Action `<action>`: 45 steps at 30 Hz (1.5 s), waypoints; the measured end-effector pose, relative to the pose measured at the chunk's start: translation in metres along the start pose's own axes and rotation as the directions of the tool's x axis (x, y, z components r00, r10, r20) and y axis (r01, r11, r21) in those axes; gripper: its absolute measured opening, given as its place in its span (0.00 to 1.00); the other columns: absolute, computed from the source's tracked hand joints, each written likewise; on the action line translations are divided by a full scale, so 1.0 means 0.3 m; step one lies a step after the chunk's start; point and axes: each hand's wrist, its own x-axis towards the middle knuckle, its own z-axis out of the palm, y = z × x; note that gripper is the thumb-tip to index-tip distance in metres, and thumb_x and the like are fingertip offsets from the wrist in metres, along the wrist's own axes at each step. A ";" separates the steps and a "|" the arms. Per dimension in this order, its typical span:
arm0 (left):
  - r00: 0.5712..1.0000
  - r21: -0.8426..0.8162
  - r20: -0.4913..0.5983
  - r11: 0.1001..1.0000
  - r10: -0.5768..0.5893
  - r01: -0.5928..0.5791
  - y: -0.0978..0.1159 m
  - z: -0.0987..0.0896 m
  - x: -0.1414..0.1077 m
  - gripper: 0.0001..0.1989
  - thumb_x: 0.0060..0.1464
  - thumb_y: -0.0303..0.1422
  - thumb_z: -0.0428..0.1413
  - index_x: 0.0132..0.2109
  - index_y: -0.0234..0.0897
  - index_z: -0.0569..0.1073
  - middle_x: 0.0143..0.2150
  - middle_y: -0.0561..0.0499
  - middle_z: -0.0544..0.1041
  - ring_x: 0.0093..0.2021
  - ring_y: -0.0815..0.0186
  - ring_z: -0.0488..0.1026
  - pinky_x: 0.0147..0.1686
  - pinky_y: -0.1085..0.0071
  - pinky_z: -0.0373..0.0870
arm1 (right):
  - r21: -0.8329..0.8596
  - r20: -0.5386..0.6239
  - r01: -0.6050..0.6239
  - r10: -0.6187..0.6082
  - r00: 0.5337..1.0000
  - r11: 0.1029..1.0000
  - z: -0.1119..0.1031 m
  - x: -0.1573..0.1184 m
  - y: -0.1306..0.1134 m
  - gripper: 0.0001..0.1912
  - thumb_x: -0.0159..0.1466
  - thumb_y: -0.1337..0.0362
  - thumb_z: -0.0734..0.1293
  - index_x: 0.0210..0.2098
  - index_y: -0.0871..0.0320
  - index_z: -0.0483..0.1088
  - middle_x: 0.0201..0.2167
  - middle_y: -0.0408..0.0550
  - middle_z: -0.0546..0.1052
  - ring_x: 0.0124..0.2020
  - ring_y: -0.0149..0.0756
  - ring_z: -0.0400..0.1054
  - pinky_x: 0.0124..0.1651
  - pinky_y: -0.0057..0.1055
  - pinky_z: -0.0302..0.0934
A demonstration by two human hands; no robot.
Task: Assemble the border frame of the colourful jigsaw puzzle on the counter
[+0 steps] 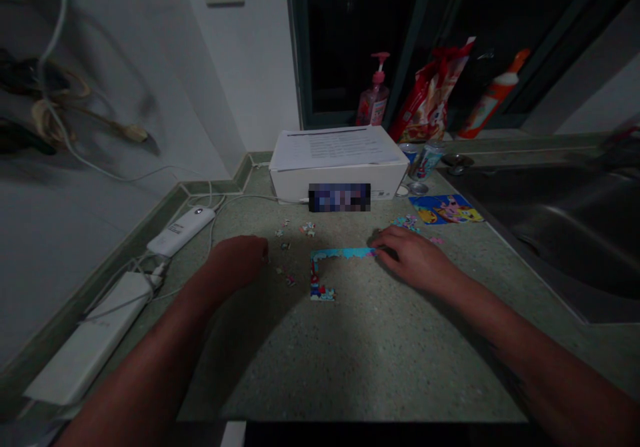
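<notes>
A partly joined jigsaw puzzle (pixel 345 253) lies flat on the counter, its blue top edge running right from a red left edge. My right hand (pixel 413 253) has thumb and fingertips together on a puzzle piece (pixel 371 252) at the right end of the blue strip. My left hand (pixel 240 260) is closed, left of the puzzle; what its fingertips hold, if anything, is too small to tell. Between that hand and the puzzle are loose puzzle pieces (pixel 308 229). More puzzle pieces (pixel 407 223) form a pile just beyond my right hand.
A white box (pixel 290 183) with printed paper (pixel 340 147) stands behind, a blurred-out screen (pixel 340 197) against it. A colourful picture card (pixel 447 209) and a can (pixel 427 160) are near the sink (pixel 560 233). A power strip (pixel 95 340) and cables line the left.
</notes>
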 end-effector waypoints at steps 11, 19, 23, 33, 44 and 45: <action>0.983 -0.139 -0.038 0.974 0.177 -0.181 0.041 0.023 0.001 0.11 0.65 0.29 0.52 0.43 0.36 0.80 0.45 0.40 0.83 0.42 0.53 0.80 0.41 0.61 0.72 | -0.035 -0.074 -0.104 0.101 0.992 0.994 -0.021 -0.001 -0.010 0.14 0.73 0.65 0.62 0.44 0.55 0.81 0.46 0.55 0.83 0.47 0.47 0.77 0.53 0.45 0.70; 0.984 -0.099 -0.038 0.979 0.173 -0.176 0.050 0.012 -0.005 0.12 0.66 0.29 0.50 0.42 0.36 0.79 0.43 0.42 0.82 0.41 0.56 0.79 0.40 0.63 0.71 | -0.036 -0.113 -0.125 0.121 0.986 0.991 -0.012 -0.001 -0.004 0.14 0.73 0.64 0.61 0.44 0.55 0.80 0.45 0.55 0.82 0.47 0.48 0.77 0.50 0.44 0.69; 0.985 -0.135 -0.061 0.977 0.160 -0.167 0.046 0.023 0.006 0.10 0.64 0.29 0.52 0.41 0.36 0.78 0.41 0.41 0.82 0.38 0.56 0.78 0.40 0.61 0.72 | -0.038 -0.117 -0.129 0.123 0.985 0.991 -0.010 -0.002 -0.008 0.14 0.73 0.63 0.61 0.43 0.55 0.81 0.46 0.55 0.82 0.47 0.49 0.77 0.50 0.45 0.69; 0.990 -0.173 -0.070 0.976 0.125 -0.136 0.040 0.016 0.018 0.08 0.60 0.30 0.54 0.39 0.38 0.78 0.39 0.43 0.82 0.37 0.55 0.78 0.37 0.63 0.68 | -0.043 -0.118 -0.131 0.125 0.985 0.990 -0.011 -0.003 -0.010 0.14 0.73 0.64 0.62 0.43 0.55 0.81 0.45 0.55 0.82 0.46 0.48 0.77 0.49 0.44 0.70; 0.987 -0.213 -0.073 0.964 0.145 -0.157 0.017 0.028 0.025 0.07 0.60 0.28 0.54 0.37 0.38 0.77 0.38 0.45 0.82 0.36 0.58 0.77 0.36 0.65 0.65 | -0.064 -0.110 -0.127 0.120 0.987 0.990 -0.010 -0.003 -0.007 0.13 0.72 0.64 0.63 0.43 0.54 0.80 0.45 0.53 0.82 0.46 0.46 0.77 0.49 0.41 0.69; 0.988 -0.210 -0.067 0.966 0.142 -0.153 0.019 0.025 0.025 0.07 0.60 0.28 0.54 0.38 0.38 0.77 0.38 0.46 0.82 0.36 0.59 0.77 0.36 0.66 0.65 | -0.067 -0.108 -0.130 0.123 0.987 0.989 -0.010 -0.003 -0.007 0.13 0.72 0.64 0.62 0.43 0.54 0.80 0.45 0.53 0.82 0.46 0.46 0.77 0.49 0.41 0.69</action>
